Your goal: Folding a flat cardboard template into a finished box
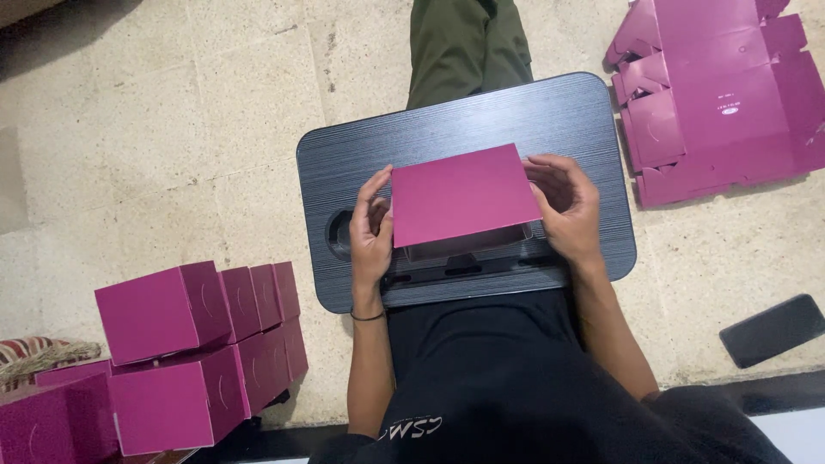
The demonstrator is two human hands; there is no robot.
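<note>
Both sets of fingers pinch the magenta box (464, 194) by its side edges, left hand (371, 230) and right hand (567, 206), so it hovers square over the lap bench (447, 129); finished boxes (185, 344) parked left, flat blanks (713, 86) right.

Magenta box (464, 194) between both hands

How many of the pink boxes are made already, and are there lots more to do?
About eight finished magenta boxes sit stacked at the person's left, though some run off the picture. Right now the left hand and right hand hold one magenta box piece over the black lap desk. A pile of flat unfolded boxes waits on the floor to the right; how many sheets it holds cannot be told.
</note>
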